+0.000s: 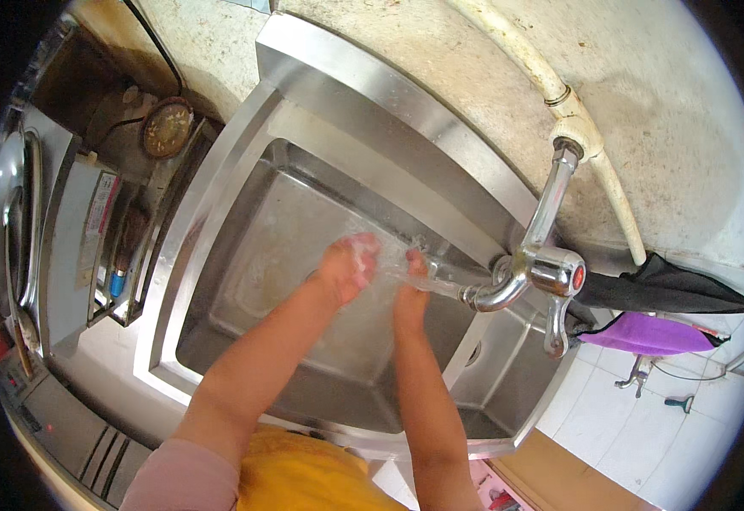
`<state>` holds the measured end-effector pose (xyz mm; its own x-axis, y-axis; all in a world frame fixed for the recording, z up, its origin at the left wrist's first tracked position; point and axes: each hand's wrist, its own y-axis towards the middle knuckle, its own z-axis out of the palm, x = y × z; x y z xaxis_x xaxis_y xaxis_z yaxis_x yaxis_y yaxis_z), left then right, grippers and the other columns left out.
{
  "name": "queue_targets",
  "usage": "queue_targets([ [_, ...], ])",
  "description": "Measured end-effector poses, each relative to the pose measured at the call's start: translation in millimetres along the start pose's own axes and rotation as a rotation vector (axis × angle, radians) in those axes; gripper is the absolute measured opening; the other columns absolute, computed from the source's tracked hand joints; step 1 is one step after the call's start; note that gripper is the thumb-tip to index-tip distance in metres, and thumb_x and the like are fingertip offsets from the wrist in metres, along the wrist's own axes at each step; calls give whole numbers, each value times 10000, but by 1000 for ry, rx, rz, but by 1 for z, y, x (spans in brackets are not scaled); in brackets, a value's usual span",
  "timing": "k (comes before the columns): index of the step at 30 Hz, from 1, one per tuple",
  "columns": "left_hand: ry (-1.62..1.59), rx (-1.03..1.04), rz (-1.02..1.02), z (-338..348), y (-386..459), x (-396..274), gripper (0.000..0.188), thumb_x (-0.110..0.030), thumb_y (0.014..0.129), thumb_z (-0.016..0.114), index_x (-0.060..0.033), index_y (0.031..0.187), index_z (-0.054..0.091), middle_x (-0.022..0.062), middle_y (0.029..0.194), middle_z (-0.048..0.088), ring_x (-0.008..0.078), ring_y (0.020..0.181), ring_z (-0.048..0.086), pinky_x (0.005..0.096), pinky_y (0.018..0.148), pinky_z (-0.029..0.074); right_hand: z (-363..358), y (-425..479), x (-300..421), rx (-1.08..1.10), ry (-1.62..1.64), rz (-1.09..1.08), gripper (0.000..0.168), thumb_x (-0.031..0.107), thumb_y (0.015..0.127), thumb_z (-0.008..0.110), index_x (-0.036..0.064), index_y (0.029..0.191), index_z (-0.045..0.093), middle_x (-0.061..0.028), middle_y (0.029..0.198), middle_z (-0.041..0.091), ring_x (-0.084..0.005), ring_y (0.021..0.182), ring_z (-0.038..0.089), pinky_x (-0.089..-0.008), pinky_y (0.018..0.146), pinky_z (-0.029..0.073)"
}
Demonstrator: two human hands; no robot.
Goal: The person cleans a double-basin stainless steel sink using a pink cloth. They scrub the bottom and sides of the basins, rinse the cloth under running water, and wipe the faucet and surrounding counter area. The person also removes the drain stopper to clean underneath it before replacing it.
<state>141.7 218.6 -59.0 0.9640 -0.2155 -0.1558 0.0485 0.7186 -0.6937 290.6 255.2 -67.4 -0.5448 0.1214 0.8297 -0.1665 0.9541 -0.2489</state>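
A stream of water [413, 279] runs from the chrome tap [506, 290] over the stainless steel sink basin [270, 211]. My left hand [351, 265] is in the splash at the stream's end, wet, with its fingers loosely bent and no object seen in it. To its right, my right hand [414, 278] is beside the stream and close to the spout, seen edge-on. Its fingers are partly hidden and blurred, and no object shows in it. The two hands are apart, both above the basin floor.
A smaller sink compartment [503, 367] adjoins on the right. A cream pipe [576, 121] feeds the tap from the wall. Black cloth [666, 287] and purple cloth [646, 335] hang at right. At left stand a metal lid [11, 211] and a rack [120, 255].
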Motion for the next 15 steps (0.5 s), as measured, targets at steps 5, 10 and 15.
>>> queue_targets([
  [5,40,-115,-29,22,-10,-5,157,-234,891,556,-78,870,558,-11,710,518,126,547,468,270,410,342,-20,-36,-44,90,-119,83,369,261,926,448,-10,1150,562,-129,1141,579,-237,1066,529,-338,933,394],
  [10,72,7,-90,5,1,-5,236,-299,938,451,-87,927,554,21,800,545,154,685,500,306,561,416,0,-42,60,-8,-204,-427,300,131,843,574,-3,1111,575,-110,1078,601,-192,978,571,-334,823,460],
  [15,179,45,57,-15,-7,-8,261,-90,913,414,-64,1154,511,99,1005,588,206,952,560,349,793,485,5,-20,58,169,72,63,336,111,815,603,41,1141,565,-114,1026,609,-228,946,570,-330,842,442],
])
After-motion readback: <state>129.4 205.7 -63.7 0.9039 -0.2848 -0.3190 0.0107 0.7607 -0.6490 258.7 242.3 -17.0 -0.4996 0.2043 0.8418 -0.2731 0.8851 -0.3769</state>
